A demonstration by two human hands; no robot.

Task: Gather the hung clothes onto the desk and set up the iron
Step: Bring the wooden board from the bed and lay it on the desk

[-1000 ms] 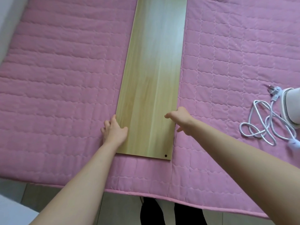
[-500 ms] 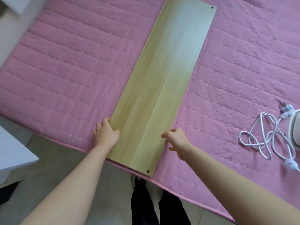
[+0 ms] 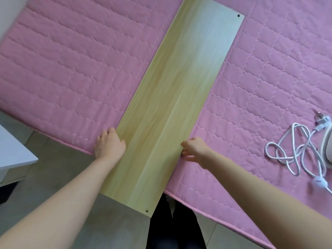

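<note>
A long pale wooden board [image 3: 181,90] lies diagonally across a pink quilted bed [image 3: 71,69], its near end sticking out past the bed's edge over the floor. My left hand [image 3: 109,145] grips the board's left edge. My right hand [image 3: 195,149] grips its right edge, fingers curled around it. At the far right, a white iron [image 3: 326,146] is cut off by the frame, with its white cord [image 3: 294,153] coiled on the quilt and the plug [image 3: 322,121] beside it. No clothes are visible.
A white piece of furniture [image 3: 12,155] stands at the left beside the bed. Grey tiled floor [image 3: 59,178] runs along the bed's near edge. My dark trouser legs [image 3: 170,229] show below the board's end.
The board has slid toward me and swung to a diagonal, its near end now overhanging the bed edge. Both hands kept their hold on its sides.
</note>
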